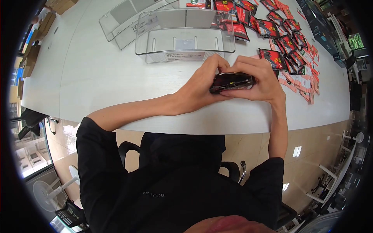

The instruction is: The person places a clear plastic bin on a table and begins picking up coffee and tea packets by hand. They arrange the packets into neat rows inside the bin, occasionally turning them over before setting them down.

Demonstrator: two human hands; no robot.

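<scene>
Between my two hands is a dark, shiny packet (233, 82), held above the white table near its front edge. My left hand (208, 77) grips its left end, fingers curled over the top. At the other end, my right hand (262, 77) wraps round it with bent fingers above and the thumb below. The packet's far side is hidden by my fingers. Just beyond my hands stands a clear plastic bin (186, 39) with a paper label reading "KE TREO" on its front.
More clear plastic bins (116, 29) lie behind it on the left. Red and black packets (285, 42) are heaped at the back right, with pink-and-white sachets (305, 83) beside them. A dark box (320, 33) stands along the right table edge.
</scene>
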